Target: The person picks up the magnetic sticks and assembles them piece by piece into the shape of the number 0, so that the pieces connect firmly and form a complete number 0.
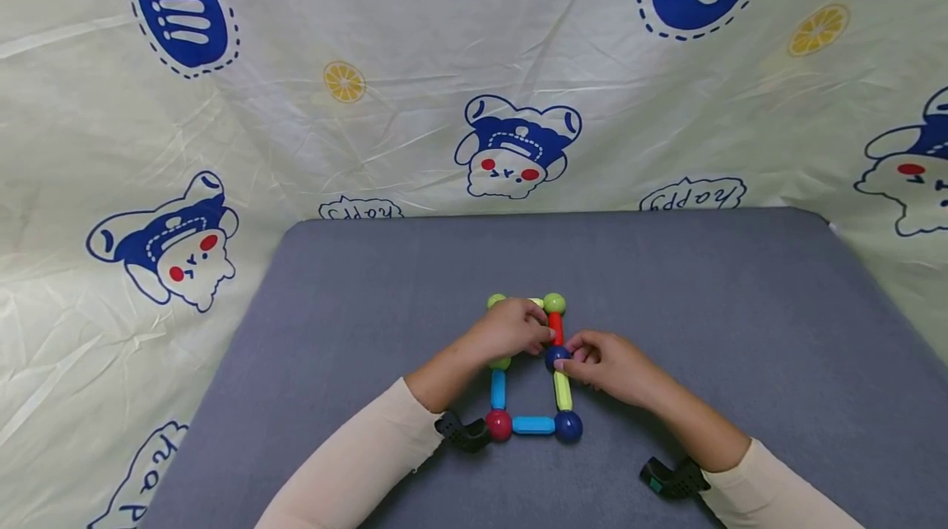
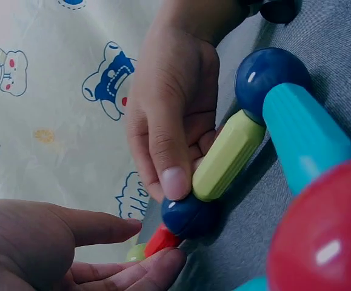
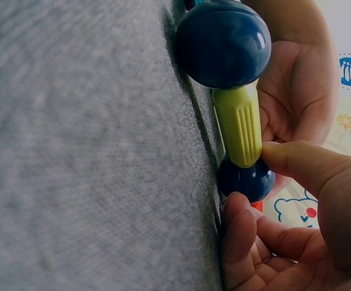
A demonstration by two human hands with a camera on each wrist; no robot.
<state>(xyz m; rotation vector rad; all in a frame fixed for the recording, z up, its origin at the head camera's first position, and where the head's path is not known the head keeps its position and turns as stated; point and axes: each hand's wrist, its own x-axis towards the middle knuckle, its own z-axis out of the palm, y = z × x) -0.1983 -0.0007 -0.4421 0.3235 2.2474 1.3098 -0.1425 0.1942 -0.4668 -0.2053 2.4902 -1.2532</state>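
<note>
On the grey surface lies a loop of magnetic rods and balls. My left hand (image 1: pixel 513 327) reaches over the loop, thumb and fingertips at the red rod (image 1: pixel 556 328) on its far right side. Just nearer, my right hand (image 1: pixel 611 364) pinches a dark blue ball (image 3: pixel 246 179) between thumb and fingers. That ball sits between the red rod and a yellow-green rod (image 2: pixel 230 156). A second dark blue ball (image 1: pixel 568 426) forms the near right corner, joined by a light blue rod (image 1: pixel 533 425) to a red ball (image 1: pixel 499 424). My left hand partly hides the loop's left side.
Green balls sit at the far corners, one of them (image 1: pixel 554 303) above the red rod. Another light blue rod (image 1: pixel 499 390) runs along the left side. Beyond the grey table top (image 1: pixel 355 282) hangs a printed pale sheet (image 1: pixel 415 134). Both wrists wear black straps.
</note>
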